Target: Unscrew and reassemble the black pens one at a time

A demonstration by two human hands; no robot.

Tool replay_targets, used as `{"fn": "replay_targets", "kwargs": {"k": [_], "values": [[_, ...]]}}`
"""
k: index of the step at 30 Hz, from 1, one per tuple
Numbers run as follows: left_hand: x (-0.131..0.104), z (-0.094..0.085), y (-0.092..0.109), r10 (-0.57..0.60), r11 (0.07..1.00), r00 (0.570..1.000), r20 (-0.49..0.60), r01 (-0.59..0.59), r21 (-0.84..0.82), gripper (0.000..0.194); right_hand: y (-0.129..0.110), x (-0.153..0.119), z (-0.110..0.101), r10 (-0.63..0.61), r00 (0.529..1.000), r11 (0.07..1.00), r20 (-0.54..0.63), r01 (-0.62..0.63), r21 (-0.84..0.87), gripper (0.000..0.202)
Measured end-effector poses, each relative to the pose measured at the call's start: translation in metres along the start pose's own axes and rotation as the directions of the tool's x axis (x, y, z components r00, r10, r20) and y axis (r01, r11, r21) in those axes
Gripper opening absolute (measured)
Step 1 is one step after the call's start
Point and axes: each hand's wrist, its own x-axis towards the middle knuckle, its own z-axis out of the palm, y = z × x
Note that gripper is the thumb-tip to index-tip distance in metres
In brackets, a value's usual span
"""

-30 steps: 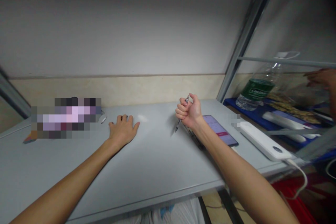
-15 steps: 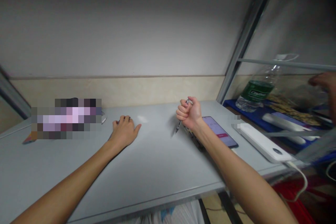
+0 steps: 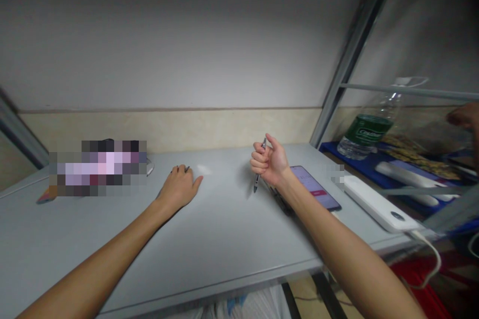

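My right hand (image 3: 270, 162) is raised above the grey desk (image 3: 217, 239), fingers curled round a pen (image 3: 256, 183). The pen stands nearly upright, its dark tip pointing down and its other end showing beside my thumb, which is lifted. Resting on the desk to the left is my left hand (image 3: 180, 187), palm down, with the fingers bent and the thumb out to the side. A small dark thing (image 3: 187, 169) pokes out by its fingers; most of it is hidden. Beside my right wrist lies a phone (image 3: 316, 189) with a lit screen.
A white power bank (image 3: 379, 204) with a cable lies at the right. Blurred-out items (image 3: 101, 167) sit at the back left. Beyond the metal frame (image 3: 337, 79) are a green-labelled bottle (image 3: 368, 132) on a blue surface and another person's hand (image 3: 464, 114).
The pen has turned more upright in my right hand, and the thumb has lifted off its top. The dark thing by my left fingers now shows further right.
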Motion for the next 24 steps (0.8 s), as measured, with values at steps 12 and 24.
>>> {"fn": "replay_targets", "kwargs": {"k": [12,24], "values": [[0.001,0.0,-0.001,0.009,1.0,1.0,0.013,-0.01,0.01,0.055,0.01,0.007,0.003,-0.004,0.988,0.973,-0.155,-0.032,-0.227,0.023],[0.001,-0.008,-0.005,0.032,0.999,0.998,0.057,-0.032,-0.011,0.043,0.034,0.008,-0.015,-0.254,0.931,-0.332,-0.263,-0.339,-0.88,0.04]]}}
